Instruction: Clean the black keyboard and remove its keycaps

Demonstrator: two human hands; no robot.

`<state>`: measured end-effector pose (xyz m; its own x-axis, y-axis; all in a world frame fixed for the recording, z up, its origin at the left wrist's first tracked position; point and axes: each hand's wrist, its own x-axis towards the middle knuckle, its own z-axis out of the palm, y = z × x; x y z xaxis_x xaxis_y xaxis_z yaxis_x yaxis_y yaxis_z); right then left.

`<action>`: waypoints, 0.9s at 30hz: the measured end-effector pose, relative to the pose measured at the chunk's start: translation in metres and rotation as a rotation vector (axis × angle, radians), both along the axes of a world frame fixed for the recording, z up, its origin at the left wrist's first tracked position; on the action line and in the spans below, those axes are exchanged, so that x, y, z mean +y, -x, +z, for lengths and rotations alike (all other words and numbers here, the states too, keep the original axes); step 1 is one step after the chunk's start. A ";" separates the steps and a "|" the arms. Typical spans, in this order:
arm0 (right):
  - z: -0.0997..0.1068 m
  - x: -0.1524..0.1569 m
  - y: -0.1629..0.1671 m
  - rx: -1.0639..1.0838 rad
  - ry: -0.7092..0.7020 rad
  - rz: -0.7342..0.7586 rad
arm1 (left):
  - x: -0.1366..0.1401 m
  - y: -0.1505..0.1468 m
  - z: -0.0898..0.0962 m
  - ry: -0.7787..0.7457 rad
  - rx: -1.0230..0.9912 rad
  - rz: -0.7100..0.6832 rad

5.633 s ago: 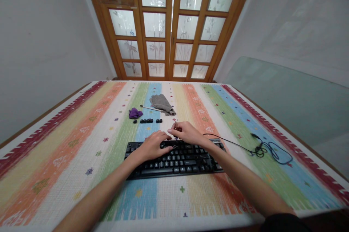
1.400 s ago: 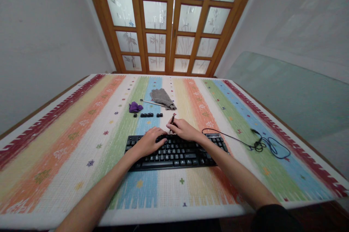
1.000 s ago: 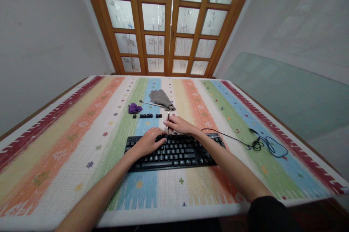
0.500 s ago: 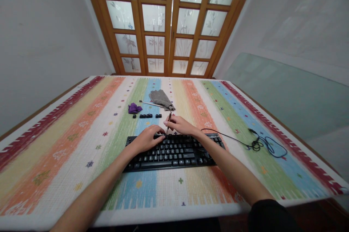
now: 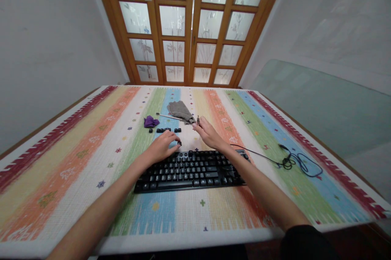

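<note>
Hands parted, keyboard long axis crosswise

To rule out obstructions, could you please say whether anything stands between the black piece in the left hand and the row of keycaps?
Nothing visible does: beyond the left hand itself, only tablecloth separates the black piece from the keycap row.

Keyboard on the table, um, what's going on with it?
A person's left hand pinches a black keycap just beyond the keyboard. The right hand holds a slim tool, too small to identify. More loose keycaps lie in a row past the keyboard, near a crumpled purple cloth.
</note>
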<state>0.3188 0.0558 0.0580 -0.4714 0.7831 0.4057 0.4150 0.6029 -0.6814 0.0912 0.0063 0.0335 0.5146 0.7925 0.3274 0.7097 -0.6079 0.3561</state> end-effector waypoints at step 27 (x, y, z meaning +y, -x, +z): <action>-0.017 0.008 -0.005 -0.463 -0.072 0.246 | 0.089 -0.019 -0.018 -0.129 0.197 -0.008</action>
